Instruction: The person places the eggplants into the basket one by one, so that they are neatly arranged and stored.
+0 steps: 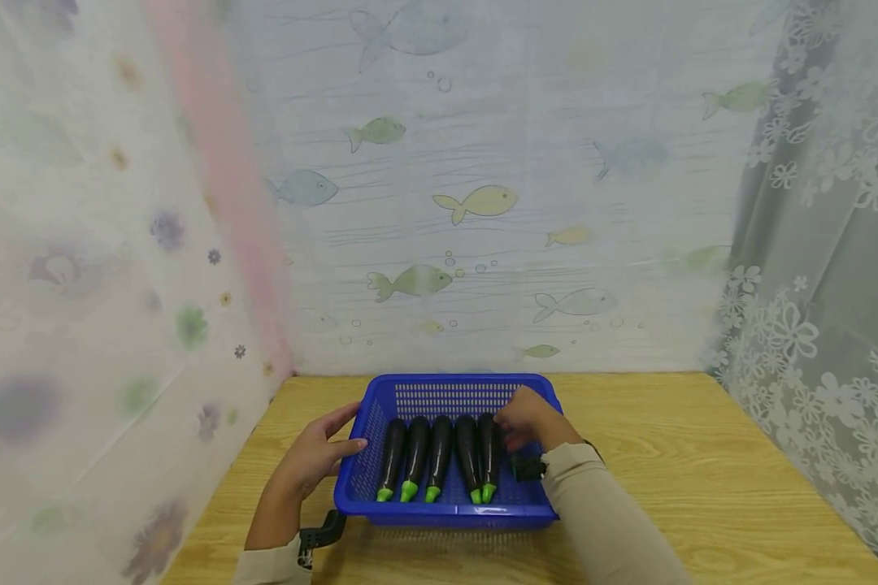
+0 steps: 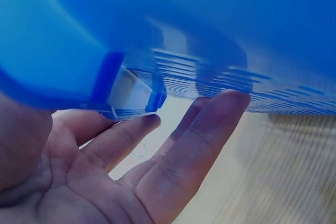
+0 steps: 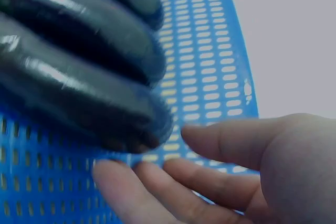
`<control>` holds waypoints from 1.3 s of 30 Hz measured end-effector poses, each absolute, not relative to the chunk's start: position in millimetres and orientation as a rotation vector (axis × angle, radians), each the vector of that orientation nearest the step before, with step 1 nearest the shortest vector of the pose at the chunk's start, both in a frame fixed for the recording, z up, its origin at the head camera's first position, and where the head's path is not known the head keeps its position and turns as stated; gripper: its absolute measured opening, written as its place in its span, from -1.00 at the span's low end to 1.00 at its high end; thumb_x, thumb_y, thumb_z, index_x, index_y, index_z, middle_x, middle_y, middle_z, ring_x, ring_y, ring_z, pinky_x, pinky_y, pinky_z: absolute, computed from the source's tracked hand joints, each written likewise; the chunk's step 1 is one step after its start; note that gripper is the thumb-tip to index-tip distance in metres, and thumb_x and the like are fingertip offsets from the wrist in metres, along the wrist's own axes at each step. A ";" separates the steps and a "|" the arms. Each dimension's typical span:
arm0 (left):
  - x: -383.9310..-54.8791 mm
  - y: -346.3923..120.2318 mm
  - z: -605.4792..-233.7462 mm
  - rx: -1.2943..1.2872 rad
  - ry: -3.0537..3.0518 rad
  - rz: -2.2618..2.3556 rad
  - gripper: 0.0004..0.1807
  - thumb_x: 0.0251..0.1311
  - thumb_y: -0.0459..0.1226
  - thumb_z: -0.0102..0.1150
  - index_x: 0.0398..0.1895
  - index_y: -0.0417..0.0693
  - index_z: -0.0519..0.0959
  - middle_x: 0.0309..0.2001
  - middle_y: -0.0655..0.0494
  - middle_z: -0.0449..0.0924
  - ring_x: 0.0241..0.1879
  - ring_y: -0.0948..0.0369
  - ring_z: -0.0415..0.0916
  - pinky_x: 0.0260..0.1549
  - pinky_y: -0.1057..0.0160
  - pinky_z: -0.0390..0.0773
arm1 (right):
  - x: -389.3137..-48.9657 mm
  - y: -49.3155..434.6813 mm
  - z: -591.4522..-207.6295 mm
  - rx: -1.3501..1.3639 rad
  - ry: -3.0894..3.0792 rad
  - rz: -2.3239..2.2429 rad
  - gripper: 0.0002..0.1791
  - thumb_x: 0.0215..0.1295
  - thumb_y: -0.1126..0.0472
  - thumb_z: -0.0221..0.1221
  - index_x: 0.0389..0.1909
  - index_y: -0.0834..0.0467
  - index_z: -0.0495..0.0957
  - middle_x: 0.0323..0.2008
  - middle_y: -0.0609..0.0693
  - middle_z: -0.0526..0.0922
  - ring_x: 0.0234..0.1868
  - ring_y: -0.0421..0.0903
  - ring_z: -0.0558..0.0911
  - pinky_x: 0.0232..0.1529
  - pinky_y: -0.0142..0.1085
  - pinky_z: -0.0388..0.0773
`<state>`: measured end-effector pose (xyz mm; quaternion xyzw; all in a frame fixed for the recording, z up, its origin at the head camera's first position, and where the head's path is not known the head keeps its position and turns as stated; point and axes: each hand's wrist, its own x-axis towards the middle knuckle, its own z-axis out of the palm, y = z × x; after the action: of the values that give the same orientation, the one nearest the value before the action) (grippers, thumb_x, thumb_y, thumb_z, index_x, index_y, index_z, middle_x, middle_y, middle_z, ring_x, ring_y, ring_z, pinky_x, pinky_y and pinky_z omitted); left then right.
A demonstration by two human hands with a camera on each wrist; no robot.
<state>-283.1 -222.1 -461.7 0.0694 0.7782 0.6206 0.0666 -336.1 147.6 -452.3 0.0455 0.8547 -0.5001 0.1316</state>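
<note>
Several dark glossy eggplants [image 1: 441, 455] with green caps lie side by side in a blue plastic basket [image 1: 454, 510], caps toward the near side. At the basket's left rim is my left hand [image 1: 315, 455]: the thumb touches the rim and the loosely straight fingers [image 2: 184, 156] reach along the outer wall. My right hand [image 1: 530, 416] is inside the basket, at the far end of the rightmost eggplant [image 1: 489, 455]. In the right wrist view its thumb and fingers [image 3: 118, 187] stand apart near that eggplant's rounded end, not closed round it.
The basket stands on a wood-grain table [image 1: 666, 471]. Behind it hangs a fish-print sheet [image 1: 483, 244], with a flower-print sheet [image 1: 117, 325] at the left and a lace curtain [image 1: 797, 341] at the right. Each wrist wears a dark camera mount [image 1: 325, 532].
</note>
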 end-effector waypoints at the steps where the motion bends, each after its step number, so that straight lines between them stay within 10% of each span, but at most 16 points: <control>1: -283.4 -222.2 -462.0 0.210 2.345 1.872 -0.20 0.33 -0.35 0.33 0.61 0.04 0.24 0.64 -0.16 0.06 0.22 -0.28 0.58 -0.10 -0.24 0.73 | -337.0 148.3 -451.9 0.136 2.496 -1.453 -0.68 0.35 0.40 0.22 0.06 0.47 0.53 -0.14 0.32 0.67 -0.29 0.20 0.79 -0.38 -0.05 0.79; 39: -282.5 -221.0 -460.8 0.160 2.348 1.867 -0.25 0.34 -0.36 0.32 0.57 0.05 0.32 0.63 -0.22 0.06 0.12 -0.18 0.67 -0.14 -0.18 0.75 | -304.7 192.8 -396.1 -0.124 2.311 -1.721 -0.44 0.53 0.21 0.12 0.40 0.43 0.35 0.32 0.42 0.48 0.25 0.36 0.60 -0.05 0.05 0.77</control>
<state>-282.5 -221.0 -460.8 0.0531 0.7799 0.6199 0.0686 -304.7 192.8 -396.1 -0.0426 0.7946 -0.5918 0.1284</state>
